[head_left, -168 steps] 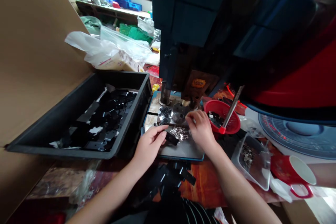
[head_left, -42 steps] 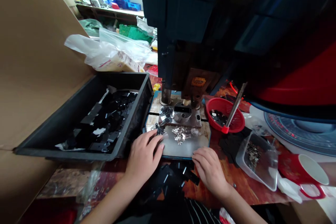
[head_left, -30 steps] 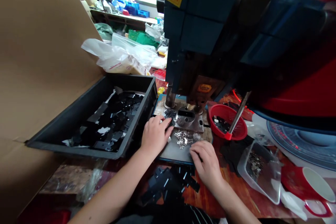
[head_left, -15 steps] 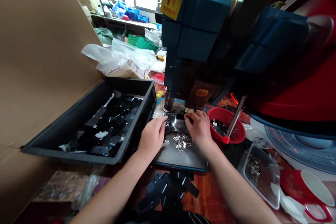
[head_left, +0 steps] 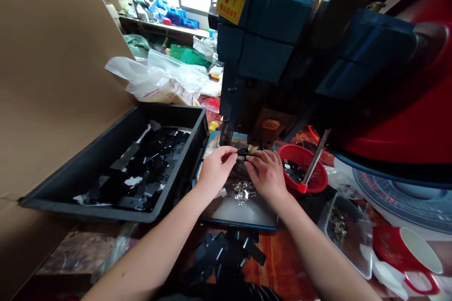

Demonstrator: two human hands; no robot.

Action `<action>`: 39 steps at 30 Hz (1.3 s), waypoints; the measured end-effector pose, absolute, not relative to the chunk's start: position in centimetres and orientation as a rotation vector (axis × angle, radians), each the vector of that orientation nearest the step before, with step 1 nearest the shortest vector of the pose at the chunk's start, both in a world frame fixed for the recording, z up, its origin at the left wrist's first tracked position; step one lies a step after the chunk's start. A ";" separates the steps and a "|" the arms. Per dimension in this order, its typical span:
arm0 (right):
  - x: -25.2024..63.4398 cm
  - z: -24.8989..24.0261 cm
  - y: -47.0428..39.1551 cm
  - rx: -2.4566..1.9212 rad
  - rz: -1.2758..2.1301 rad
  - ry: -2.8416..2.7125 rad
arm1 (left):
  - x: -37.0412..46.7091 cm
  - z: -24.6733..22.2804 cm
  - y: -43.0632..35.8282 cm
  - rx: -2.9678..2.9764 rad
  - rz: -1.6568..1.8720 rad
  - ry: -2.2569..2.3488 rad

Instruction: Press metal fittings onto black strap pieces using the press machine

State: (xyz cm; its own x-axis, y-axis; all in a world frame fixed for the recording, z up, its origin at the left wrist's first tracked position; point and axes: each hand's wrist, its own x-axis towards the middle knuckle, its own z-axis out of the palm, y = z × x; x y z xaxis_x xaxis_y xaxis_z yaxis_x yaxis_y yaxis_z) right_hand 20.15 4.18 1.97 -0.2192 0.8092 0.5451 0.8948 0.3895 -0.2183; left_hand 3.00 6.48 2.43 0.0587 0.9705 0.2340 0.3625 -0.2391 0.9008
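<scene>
1. Left hand (head_left: 218, 167), forearm stretched forward, brings bent thumb and forefinger to one end of a small metal piece (head_left: 241, 158); whether it pinches or merely touches cannot be told.
2. Right hand (head_left: 267, 172), fingers curled, meets the other end, its hold equally unclear.
3. Silver bits (head_left: 243, 193) lie just below the grip, a press (head_left: 264, 51) above.

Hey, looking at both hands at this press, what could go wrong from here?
The left hand and right hand have fingertips that look close beneath the press head; if it dropped, they might be pinched. Loose shiny metal pieces lie on the plate between the wrists, so a careless sweep could scatter them.
</scene>
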 end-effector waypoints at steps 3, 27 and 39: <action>20.1 2.1 4.1 -1.448 -0.192 -2.068 | 3.5 2.7 6.9 1.737 1.141 1.406; 21.0 0.3 4.0 -1.395 -0.159 -1.971 | 4.5 2.1 8.4 2.070 1.104 1.510; 20.5 2.4 4.2 -1.459 -0.201 -2.071 | 4.5 1.5 9.4 2.079 1.049 1.467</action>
State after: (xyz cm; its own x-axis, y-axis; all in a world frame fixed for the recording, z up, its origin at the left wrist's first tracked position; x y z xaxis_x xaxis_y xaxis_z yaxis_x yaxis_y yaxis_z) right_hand 20.54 4.24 2.42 -0.2238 0.8094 0.5430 0.8987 0.3869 -0.2064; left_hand 4.54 9.41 1.46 0.1732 0.9199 0.3519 0.6303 -0.3781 0.6781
